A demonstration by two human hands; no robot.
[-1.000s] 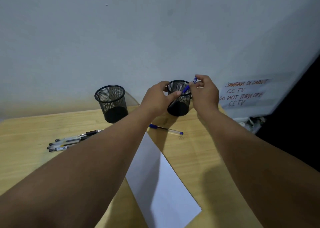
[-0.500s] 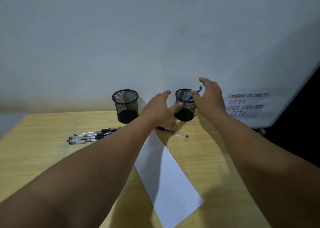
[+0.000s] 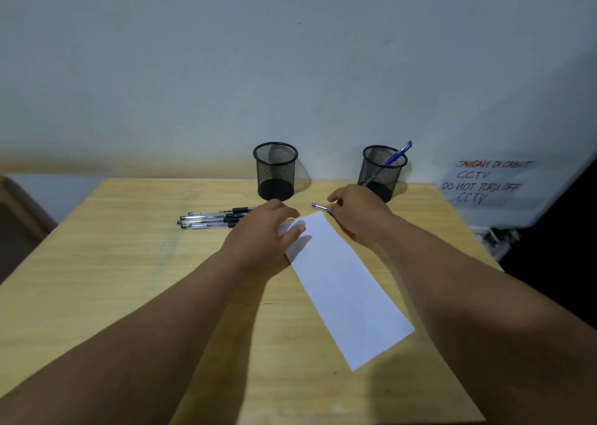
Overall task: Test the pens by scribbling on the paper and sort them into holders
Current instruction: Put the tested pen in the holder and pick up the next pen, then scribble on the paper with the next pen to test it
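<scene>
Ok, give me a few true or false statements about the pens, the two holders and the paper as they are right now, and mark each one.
1. A blue pen stands in the right mesh holder. True.
2. The left mesh holder holds two pens. False: no pen shows in it.
3. The left hand rests on the far end of the white paper. True.
4. The black-capped pens lie right of the paper. False: they lie left of it.
5. The right hand is at a blue pen on the table. True.
</scene>
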